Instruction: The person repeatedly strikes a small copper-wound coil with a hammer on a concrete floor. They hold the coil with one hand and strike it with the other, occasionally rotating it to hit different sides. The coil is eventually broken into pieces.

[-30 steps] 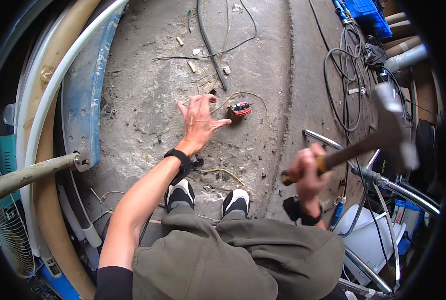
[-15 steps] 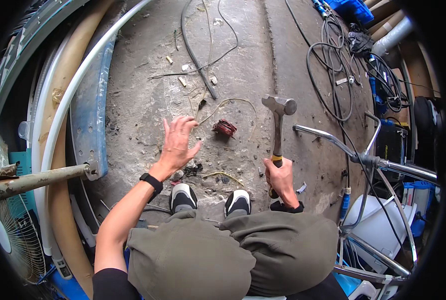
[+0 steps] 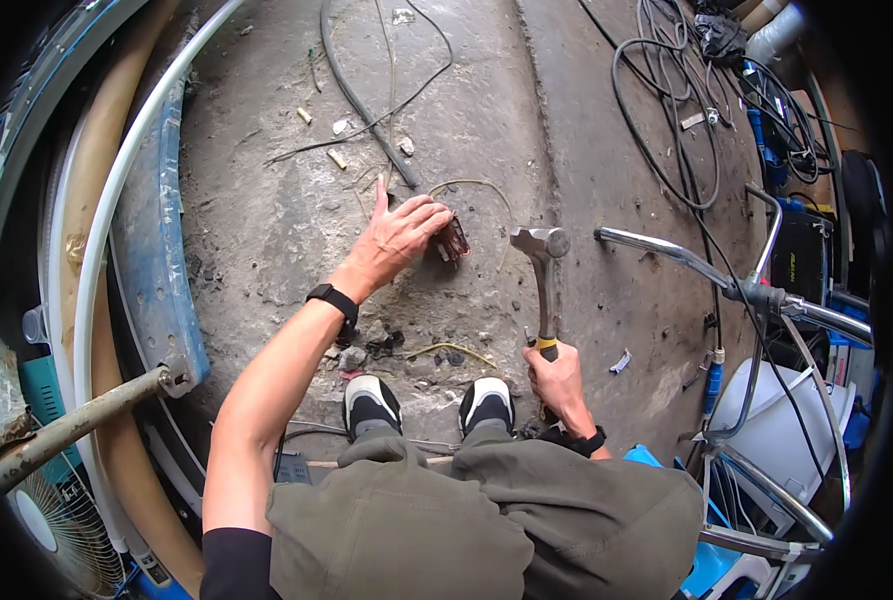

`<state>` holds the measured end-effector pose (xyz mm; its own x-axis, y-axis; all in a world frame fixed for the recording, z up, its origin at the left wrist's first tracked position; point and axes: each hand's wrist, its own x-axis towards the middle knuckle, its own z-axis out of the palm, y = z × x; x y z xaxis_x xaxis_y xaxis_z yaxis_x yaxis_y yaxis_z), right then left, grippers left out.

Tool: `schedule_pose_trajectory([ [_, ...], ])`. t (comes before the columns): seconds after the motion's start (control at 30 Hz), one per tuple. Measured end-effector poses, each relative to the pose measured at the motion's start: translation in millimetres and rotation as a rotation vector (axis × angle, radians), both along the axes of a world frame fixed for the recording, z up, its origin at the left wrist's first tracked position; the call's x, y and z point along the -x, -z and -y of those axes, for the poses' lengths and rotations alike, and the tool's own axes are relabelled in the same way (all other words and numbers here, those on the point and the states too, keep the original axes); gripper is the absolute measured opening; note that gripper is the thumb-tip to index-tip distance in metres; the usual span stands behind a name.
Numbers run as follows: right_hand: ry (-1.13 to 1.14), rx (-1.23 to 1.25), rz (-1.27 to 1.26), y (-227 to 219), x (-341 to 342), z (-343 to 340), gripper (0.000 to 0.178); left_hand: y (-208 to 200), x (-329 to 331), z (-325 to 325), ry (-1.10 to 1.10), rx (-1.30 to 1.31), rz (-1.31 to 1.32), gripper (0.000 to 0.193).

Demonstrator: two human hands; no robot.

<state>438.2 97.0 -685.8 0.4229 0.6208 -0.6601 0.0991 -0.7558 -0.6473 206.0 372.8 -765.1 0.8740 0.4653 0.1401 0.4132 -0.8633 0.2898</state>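
My left hand reaches forward to a dark red coil-like piece on the rough concrete floor. Its fingers curl over the left side of the piece, while one finger sticks out forward. The piece's striped edge and bright reddish end show to the right of the fingers; the rest is hidden under them. In my right hand is a hammer, gripped low on its dark and yellow handle. The hammer's steel head is raised above the floor, to the right of the piece and apart from it.
Loose cables and a thin yellowish wire lie ahead on the floor. Small rubble sits before my shoes. At right stand a chromed metal frame and more black cables; at left, a blue metal beam and long tubes.
My left hand has moved forward and right onto the dark red piece, which now stands turned more lengthwise. My right hand still holds the hammer, now slightly lower in view.
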Motion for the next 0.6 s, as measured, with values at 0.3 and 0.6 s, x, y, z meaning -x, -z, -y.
schedule_pose_trajectory([
  [0.3, -0.012, 0.015, -0.044, 2, -7, -15, 0.031, -25, -24, 12, -0.307, 0.474, -0.080, 0.054],
  [0.6, -0.300, -0.073, 0.125, 12, -2, -66, 0.032, -18, -20, 35, -0.613, 0.838, 0.255, 0.056],
])
